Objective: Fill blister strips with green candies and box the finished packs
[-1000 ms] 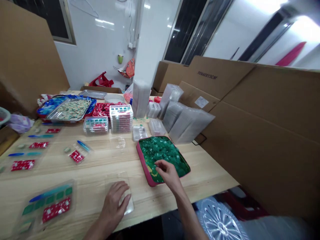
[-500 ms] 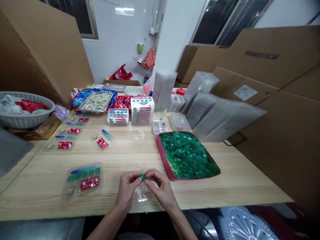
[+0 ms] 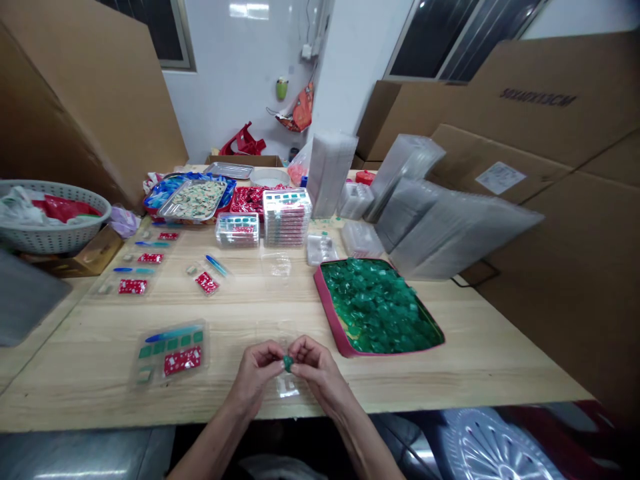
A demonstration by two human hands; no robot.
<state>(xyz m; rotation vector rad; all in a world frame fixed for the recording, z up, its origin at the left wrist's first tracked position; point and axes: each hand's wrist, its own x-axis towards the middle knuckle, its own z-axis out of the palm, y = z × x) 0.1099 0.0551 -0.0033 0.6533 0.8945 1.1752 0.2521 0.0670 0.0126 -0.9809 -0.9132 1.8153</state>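
Observation:
Between the fingertips of my left hand [image 3: 260, 373] and my right hand [image 3: 317, 373] is a small green piece [image 3: 288, 363], pinched from both sides. It looks like the pieces heaped in the tray; its exact kind is too small to make out. Under my hands a clear plastic blister tray [image 3: 289, 387] lies on the table, partly covered by them. To the right stands a pink-rimmed tray [image 3: 327, 307] full of green pieces [image 3: 375, 307]. Left of my hands lies a filled clear pack [image 3: 173, 350] with a blue pen-like stick, a row of green squares and a red dotted packet.
Several part-filled packs [image 3: 133, 287] line the table's left side. Stacked filled packs [image 3: 287, 220] stand at the back, beside a metal tray of small pale pieces [image 3: 195, 200]. Nested clear plastic sheets [image 3: 440, 230] lean at the right, before cardboard boxes [image 3: 560, 233].
The green piece has dropped slightly between my fingertips, and both hands still pinch it. The whole view has shifted a little with my head.

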